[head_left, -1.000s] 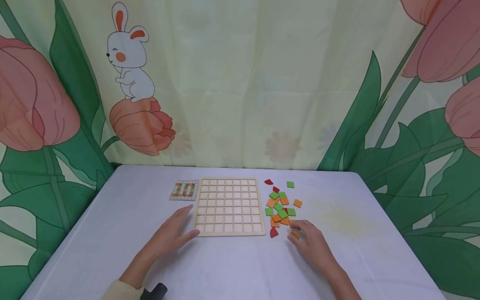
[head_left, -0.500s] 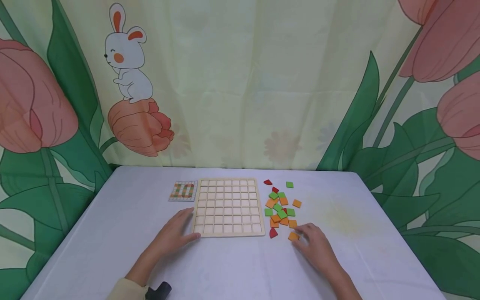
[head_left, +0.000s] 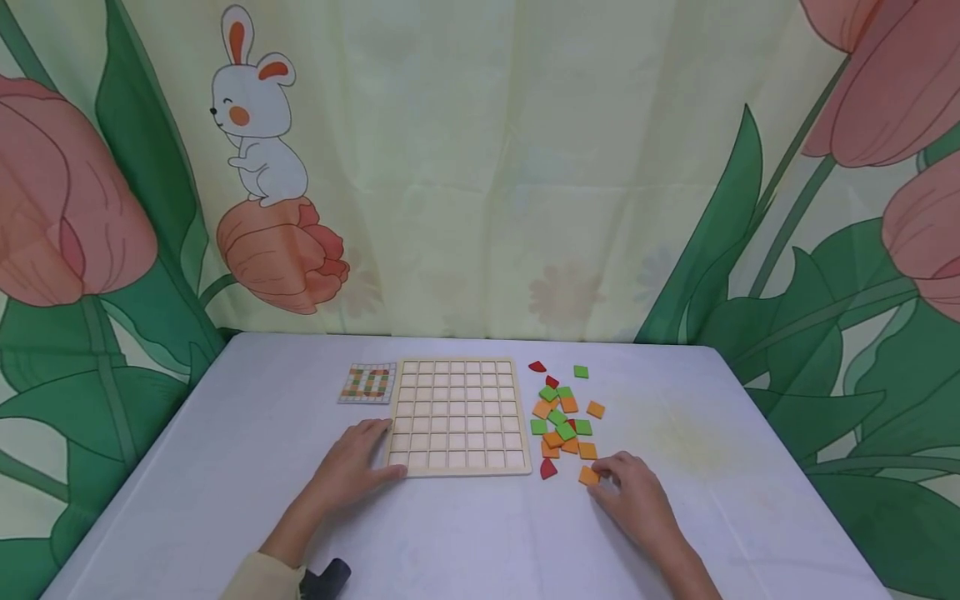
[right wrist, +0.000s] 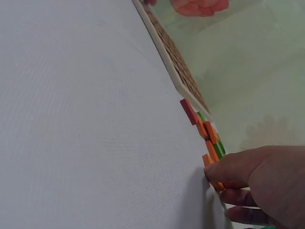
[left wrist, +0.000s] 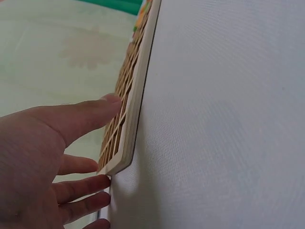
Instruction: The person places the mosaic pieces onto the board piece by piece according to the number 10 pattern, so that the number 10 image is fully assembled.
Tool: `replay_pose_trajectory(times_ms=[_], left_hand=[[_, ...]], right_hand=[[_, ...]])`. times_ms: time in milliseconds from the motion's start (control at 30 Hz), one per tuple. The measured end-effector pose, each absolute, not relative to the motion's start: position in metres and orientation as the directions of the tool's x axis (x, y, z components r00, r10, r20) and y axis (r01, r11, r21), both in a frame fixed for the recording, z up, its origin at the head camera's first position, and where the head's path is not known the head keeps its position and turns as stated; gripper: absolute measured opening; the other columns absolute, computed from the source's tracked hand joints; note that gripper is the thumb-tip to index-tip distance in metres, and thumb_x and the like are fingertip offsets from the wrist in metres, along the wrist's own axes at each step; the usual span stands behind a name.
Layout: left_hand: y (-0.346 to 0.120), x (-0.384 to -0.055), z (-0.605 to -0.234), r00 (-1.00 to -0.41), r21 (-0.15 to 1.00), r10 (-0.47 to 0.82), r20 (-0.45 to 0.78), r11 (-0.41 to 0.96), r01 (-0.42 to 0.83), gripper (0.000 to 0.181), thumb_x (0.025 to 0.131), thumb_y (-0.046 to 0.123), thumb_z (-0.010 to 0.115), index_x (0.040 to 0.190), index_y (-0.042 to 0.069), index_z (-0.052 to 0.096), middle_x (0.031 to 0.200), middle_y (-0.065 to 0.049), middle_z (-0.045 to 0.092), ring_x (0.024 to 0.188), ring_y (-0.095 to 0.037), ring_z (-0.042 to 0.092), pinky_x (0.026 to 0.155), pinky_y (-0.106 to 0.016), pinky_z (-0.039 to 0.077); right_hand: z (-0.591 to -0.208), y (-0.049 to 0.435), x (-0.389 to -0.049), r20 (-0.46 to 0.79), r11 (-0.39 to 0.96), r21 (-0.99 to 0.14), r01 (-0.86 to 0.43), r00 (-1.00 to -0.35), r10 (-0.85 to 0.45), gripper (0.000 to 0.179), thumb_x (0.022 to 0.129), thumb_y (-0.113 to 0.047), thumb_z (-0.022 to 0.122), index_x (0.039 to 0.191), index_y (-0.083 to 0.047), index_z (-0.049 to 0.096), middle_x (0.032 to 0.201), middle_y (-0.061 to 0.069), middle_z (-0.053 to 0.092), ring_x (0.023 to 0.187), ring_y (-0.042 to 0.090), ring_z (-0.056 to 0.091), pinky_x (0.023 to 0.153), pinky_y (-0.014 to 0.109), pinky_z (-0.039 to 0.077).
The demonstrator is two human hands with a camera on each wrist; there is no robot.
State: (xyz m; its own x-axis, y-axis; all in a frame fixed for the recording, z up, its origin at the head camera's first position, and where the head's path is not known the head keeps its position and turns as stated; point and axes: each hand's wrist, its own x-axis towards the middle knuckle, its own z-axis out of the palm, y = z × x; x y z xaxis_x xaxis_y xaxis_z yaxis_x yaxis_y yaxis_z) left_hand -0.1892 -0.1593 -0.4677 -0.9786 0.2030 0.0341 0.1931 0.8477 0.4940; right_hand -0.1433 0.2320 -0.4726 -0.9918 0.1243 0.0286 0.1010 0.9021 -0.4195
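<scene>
- First, with clock hours read from the middle of the board and 12 pointing away from the person, a big pink tulip [head_left: 75,200] fills the curtain at ten o'clock.
- Next, at eleven, a white rabbit [head_left: 266,125] is printed on the curtain, sitting on an orange flower [head_left: 281,254].
- Toward seven to eight, a beige sleeve [head_left: 262,578] leads to the left hand [head_left: 348,468] at eight o'clock. Its fingers are loose and released, the fingertips at the board's left edge, the thumb at the near left corner.
- At ten, just beside the board, lies a small card [head_left: 367,383] with a pattern of coloured squares.
- Central on the white tablecloth [head_left: 450,542], the wooden grid board [head_left: 458,423] lies flat, divided into square compartments.
- Around three o'clock, near the board's right edge, green and orange tiles lie loosely heaped, some overlapping; red pieces lie among them, with one [head_left: 537,367] at two and another [head_left: 548,469] at four. A lone green tile [head_left: 581,372] sits at two.
- Farther out at four, an orange tile [head_left: 588,476] is pinched at its right side between thumb and fingertips of the right hand [head_left: 636,500].
- Rightmost, more pink tulips [head_left: 896,79] hang at two o'clock.
</scene>
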Motion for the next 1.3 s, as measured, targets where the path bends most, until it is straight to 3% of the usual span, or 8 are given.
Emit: replay_pose_trajectory(times_ms=[233, 567, 1000, 1300], left_hand=[[-0.157, -0.193, -0.466, -0.978, 0.431, 0.207, 0.023, 0.881, 0.196, 0.075, 0.079, 0.048, 0.075, 0.137, 0.006, 0.052, 0.136, -0.015, 0.052, 0.123, -0.036, 0.05, 0.099, -0.056, 0.043], [-0.158, -0.198, -0.462, -0.973, 0.432, 0.23, 0.007, 0.877, 0.21, 0.09, 0.068, 0.049, 0.083, 0.139, 0.004, 0.051, 0.135, -0.015, 0.051, 0.12, -0.035, 0.051, 0.097, -0.054, 0.044], [-0.16, -0.202, -0.465, -0.979, 0.435, 0.204, -0.002, 0.882, 0.183, 0.088, 0.068, 0.05, 0.083, 0.138, 0.006, 0.053, 0.131, -0.013, 0.052, 0.116, -0.031, 0.051, 0.094, -0.051, 0.044], [-0.16, -0.202, -0.467, -0.978, 0.467, 0.207, -0.001, 0.865, 0.182, 0.086, 0.067, 0.047, 0.085, 0.137, 0.007, 0.054, 0.131, -0.012, 0.052, 0.116, -0.031, 0.051, 0.095, -0.052, 0.043]], right_hand=[[-0.47, 0.23, -0.144, 0.035, 0.925, -0.365, 0.109, -0.991, 0.13, 0.026, 0.075, -0.018, 0.08, 0.099, -0.009, 0.073, 0.098, 0.005, 0.064, 0.088, 0.021, 0.055, 0.084, 0.045, 0.053], [-0.468, 0.228, -0.147, 0.053, 0.902, -0.413, 0.127, -0.985, 0.163, 0.027, 0.076, -0.018, 0.079, 0.101, -0.008, 0.073, 0.098, 0.003, 0.066, 0.087, 0.019, 0.055, 0.082, 0.04, 0.054], [-0.463, 0.215, -0.155, 0.136, 0.877, -0.478, 0.051, -0.982, 0.132, 0.031, 0.078, -0.023, 0.079, 0.106, -0.013, 0.071, 0.095, -0.002, 0.066, 0.083, 0.014, 0.052, 0.067, 0.022, 0.046], [-0.461, 0.208, -0.159, 0.164, 0.862, -0.506, 0.022, -0.979, 0.121, 0.029, 0.078, -0.022, 0.08, 0.104, -0.013, 0.073, 0.095, -0.001, 0.067, 0.085, 0.015, 0.056, 0.072, 0.027, 0.051]])
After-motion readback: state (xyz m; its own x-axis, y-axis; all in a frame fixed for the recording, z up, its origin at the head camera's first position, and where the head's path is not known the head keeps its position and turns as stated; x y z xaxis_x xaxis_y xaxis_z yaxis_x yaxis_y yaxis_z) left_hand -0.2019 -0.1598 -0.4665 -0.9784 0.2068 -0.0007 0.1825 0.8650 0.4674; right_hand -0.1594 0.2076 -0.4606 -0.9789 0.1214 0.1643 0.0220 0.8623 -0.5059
